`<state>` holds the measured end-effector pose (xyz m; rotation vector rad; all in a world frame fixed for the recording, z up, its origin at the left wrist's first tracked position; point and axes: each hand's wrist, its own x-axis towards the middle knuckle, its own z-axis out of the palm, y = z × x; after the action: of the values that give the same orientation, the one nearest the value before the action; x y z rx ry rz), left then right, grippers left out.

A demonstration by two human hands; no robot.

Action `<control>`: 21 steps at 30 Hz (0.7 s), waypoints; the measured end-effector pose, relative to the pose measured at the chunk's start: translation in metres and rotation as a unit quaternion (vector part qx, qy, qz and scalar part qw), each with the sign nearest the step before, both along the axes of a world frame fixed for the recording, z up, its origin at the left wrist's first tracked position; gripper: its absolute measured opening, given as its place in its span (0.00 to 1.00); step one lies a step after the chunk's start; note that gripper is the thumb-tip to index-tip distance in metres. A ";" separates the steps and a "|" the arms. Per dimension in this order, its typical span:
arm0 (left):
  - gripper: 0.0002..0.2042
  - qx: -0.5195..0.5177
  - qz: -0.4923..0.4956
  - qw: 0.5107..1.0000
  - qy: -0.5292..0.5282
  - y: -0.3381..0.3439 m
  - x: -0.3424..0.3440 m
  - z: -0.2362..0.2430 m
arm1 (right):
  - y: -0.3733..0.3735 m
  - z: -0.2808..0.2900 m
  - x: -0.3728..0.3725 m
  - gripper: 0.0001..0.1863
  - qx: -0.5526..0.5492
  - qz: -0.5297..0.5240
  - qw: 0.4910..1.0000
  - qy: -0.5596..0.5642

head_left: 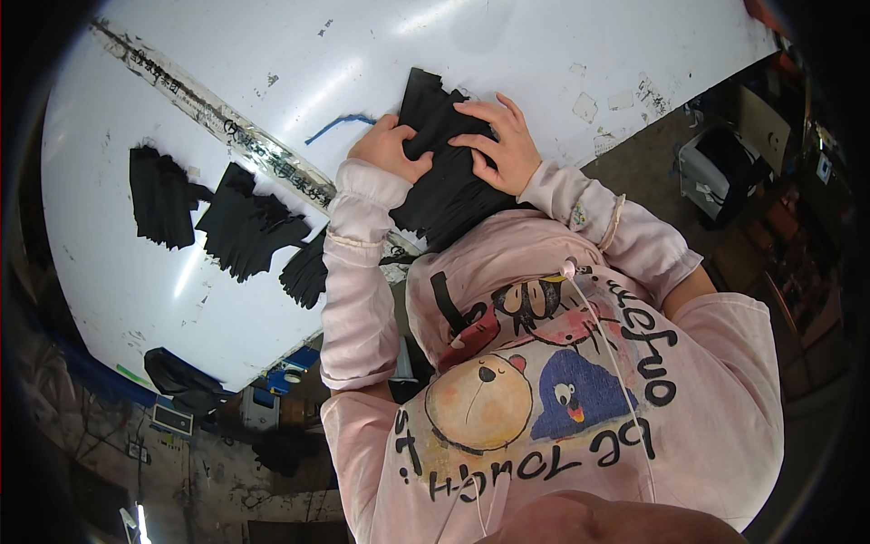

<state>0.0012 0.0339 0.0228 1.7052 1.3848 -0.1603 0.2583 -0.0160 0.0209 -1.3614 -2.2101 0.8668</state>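
While both hands rest at the stack of black fabric pieces, the stack [444, 195] lies on the white worktop [245, 59], directly in front of the person's body, its lower part close against the pink shirt [580, 363]. Left hand [391, 150]: at the stack's left edge, fingers curled, thumb set apart from them over the fabric; cannot tell whether it pinches a layer. Right hand [504, 150]: at the right side, fingers spread and bent, fingertips on the top of the fabric. Both forearms are in pale pink sleeve covers [361, 281].

A thin blue strip [337, 125] lies just beside the left hand. Further left, past a worn taped seam [208, 107], are three more black bundles: a leftmost bundle [161, 198], a middle bundle [249, 225], and a third bundle [306, 270] near the left sleeve, partly hidden by it.
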 end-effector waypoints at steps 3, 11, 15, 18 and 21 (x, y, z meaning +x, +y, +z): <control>0.23 0.032 -0.018 0.999 0.011 0.000 -0.004 -0.009 | -0.001 -0.002 -0.001 0.21 0.008 -0.002 1.000 0.004; 0.19 0.045 -0.019 0.999 0.001 0.007 -0.004 -0.004 | -0.002 -0.003 -0.001 0.21 0.016 -0.007 1.000 0.010; 0.26 0.103 0.065 0.991 -0.059 0.031 -0.016 -0.015 | 0.002 0.004 -0.001 0.20 0.026 -0.012 1.000 0.002; 0.38 0.113 0.125 0.979 -0.112 0.072 -0.023 -0.009 | 0.001 0.006 0.000 0.20 0.025 -0.016 1.000 -0.001; 0.42 0.186 0.085 0.976 -0.074 0.108 -0.038 -0.029 | 0.001 0.006 -0.001 0.21 0.026 -0.001 1.000 -0.004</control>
<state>-0.0366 0.1418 -0.0061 1.8438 1.5079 0.3368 0.2573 -0.0152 0.0265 -1.3445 -2.2219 0.7978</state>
